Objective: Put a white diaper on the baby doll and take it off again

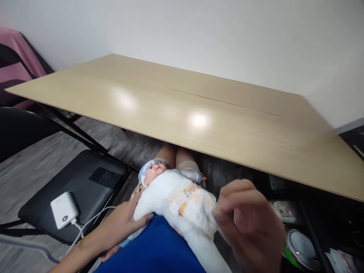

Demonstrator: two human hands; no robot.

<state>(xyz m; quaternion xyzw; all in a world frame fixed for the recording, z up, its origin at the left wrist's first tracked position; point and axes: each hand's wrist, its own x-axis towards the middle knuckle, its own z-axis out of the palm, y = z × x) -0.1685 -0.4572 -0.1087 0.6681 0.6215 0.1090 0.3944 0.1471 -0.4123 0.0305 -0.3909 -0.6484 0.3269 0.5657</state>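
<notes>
A baby doll [167,189] lies across my lap, face up, its head toward the table. It wears a white suit, a blue-and-white cap [146,171] with lettering, and a diaper [196,203] with cartoon prints round its middle. My left hand [127,218] grips the doll's side by the upper arm, thumb on top. Close to the diaper's right edge, my right hand [247,223] is raised with curled fingers. It is blurred, and whatever its fingertips hold is hidden.
A wooden-topped table [159,102] stands before me against a white wall. On the black chair [93,170] at left lie a dark phone [105,177] and a white power bank [64,210] with a cable. At lower right a round-lidded can [303,246] stands among dark shelving.
</notes>
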